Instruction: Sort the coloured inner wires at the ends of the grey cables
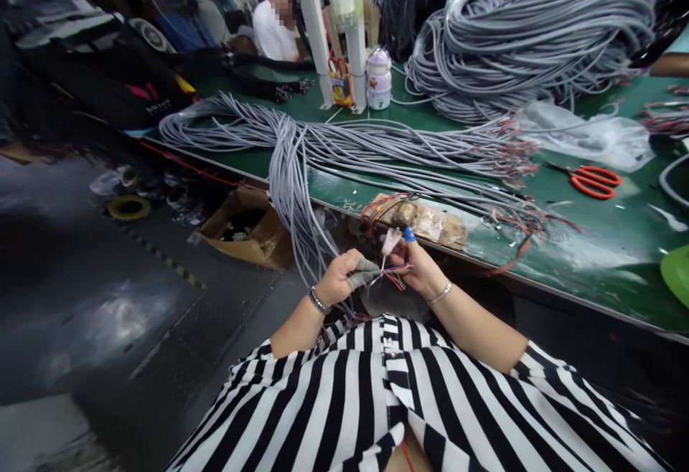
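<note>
Evidently, the left hand [339,276] pinches round grey cable [375,273], thin coloured wires [397,277] fanning out; the right hand [420,270] clasps an irregular whitish piece [391,241].

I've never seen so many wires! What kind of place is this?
Probably a cable workshop: a big grey cable coil and orange-handled scissors lie on a green workbench.

I see a green desk [603,239] with white posts [313,16] and, beside it, grey floor [97,267] marked by striped tape [161,258] and pale glare [121,312].
</note>
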### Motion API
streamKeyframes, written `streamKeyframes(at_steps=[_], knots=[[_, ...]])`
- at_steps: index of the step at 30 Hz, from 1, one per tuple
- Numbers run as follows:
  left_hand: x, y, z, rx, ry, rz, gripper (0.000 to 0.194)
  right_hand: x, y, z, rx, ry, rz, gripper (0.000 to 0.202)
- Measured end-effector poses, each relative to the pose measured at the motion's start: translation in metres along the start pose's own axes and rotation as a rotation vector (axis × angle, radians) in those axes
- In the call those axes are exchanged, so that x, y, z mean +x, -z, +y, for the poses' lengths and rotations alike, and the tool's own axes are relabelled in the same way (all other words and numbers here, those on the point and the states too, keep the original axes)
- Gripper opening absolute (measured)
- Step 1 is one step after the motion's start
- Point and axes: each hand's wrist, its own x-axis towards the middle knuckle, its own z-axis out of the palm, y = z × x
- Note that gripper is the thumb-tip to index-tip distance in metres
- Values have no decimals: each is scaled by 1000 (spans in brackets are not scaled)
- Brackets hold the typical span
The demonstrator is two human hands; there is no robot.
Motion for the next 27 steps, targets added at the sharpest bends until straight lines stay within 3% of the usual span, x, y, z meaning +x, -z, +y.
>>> streamKeyframes(at_steps=[3, 6, 11, 18, 27], knots=[[-6, 4, 4, -10, -26, -8, 20, -5, 6, 2, 92, -41, 97, 58], [-10, 7, 10, 10, -53, 5, 19, -13, 12, 2, 58, -133, 92, 57], [-19, 11, 19, -18, -128, -94, 15, -32, 17, -5, -95, -230, -67, 54], [-35, 12, 13, 53, -104, -70, 18, -57, 1, -12, -179, -273, -227, 47], [-30, 15, 12, 63, -121, -160, 19, -60, -14, -5, -266, -162, -29, 36]])
